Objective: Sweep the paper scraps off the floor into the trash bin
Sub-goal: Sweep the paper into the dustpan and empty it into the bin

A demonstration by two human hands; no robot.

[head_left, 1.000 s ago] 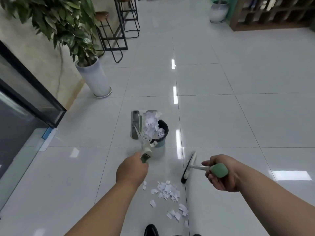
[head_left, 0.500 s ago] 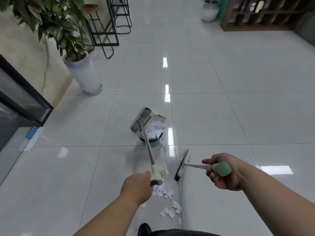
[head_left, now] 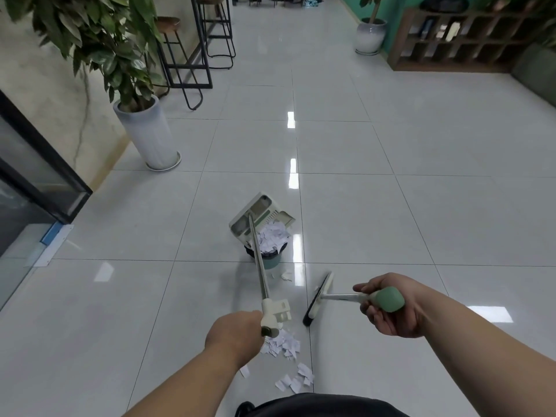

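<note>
My left hand (head_left: pixel 233 334) grips the long metal handle of a cream dustpan (head_left: pixel 258 210), which is tilted over a small teal trash bin (head_left: pixel 270 261). White paper scraps (head_left: pixel 273 237) spill from the pan into the bin's black liner. My right hand (head_left: pixel 388 307) holds the green grip of a short broom, whose head (head_left: pixel 319 297) rests edge-on on the floor to the right of the bin. A pile of paper scraps (head_left: pixel 285 347) lies on the tiles near my feet, with more loose pieces (head_left: pixel 296 380) just below. A stray scrap (head_left: pixel 285 276) lies beside the bin.
A tall white planter (head_left: pixel 149 136) with a leafy plant stands at the left by the wall. Black metal stools (head_left: pixel 192 55) are behind it. A glass door frame (head_left: pixel 39 176) runs along the left. A wooden shelf unit (head_left: pixel 460 40) and another potted plant (head_left: pixel 370 34) stand far right.
My left hand drew back and tilted the dustpan steeper over the bin, so scraps slid in. The broom in my right hand hardly moved.
</note>
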